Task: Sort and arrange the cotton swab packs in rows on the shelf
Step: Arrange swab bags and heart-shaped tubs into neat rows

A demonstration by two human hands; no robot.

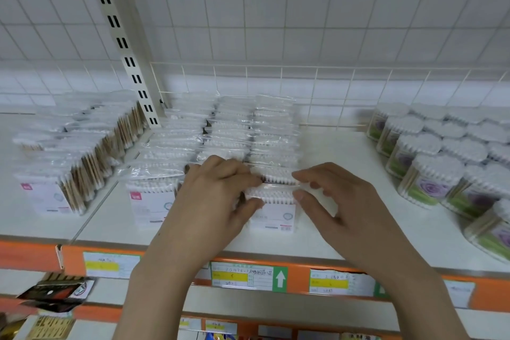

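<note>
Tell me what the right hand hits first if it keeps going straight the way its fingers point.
The right hand points left, fingertips already on the front cotton swab pack. Going on, it would push that pack toward the left hand gripping its other end.

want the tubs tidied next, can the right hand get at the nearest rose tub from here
Probably yes. The right hand pinches the front pack, but bare shelf lies between it and the rose tub, with nothing in the way once it lets go.
</note>
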